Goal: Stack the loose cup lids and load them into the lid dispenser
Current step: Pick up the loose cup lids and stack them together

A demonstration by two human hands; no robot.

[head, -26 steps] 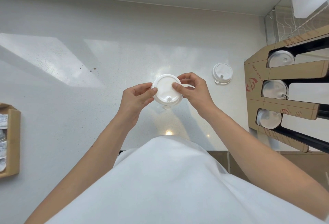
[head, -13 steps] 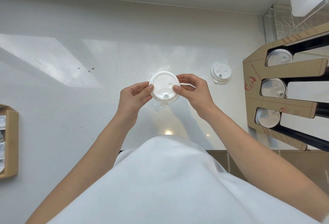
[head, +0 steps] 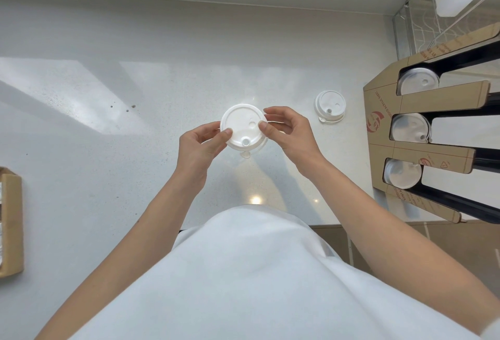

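Note:
A white cup lid stack (head: 242, 128) is held above the white counter (head: 135, 150) between both hands, its top face toward me. My left hand (head: 200, 145) pinches its left rim with thumb and fingers. My right hand (head: 286, 130) pinches its right rim. A second rim shows just under the top lid, so it looks like two nested lids. Another loose white lid (head: 330, 106) lies on the counter to the right. The cardboard lid dispenser (head: 381, 128) stands at the right with three slots, each showing a lid at its open end.
A brown cardboard box (head: 12, 226) sits at the left counter edge. A wire rack (head: 422, 28) with a white container stands at the back right behind the dispenser. The counter's front edge runs just below my hands, by my white shirt.
The held lid has moved slightly away from me and tilted, so its top face with the sip hole now shows more fully. Both hands kept their grip.

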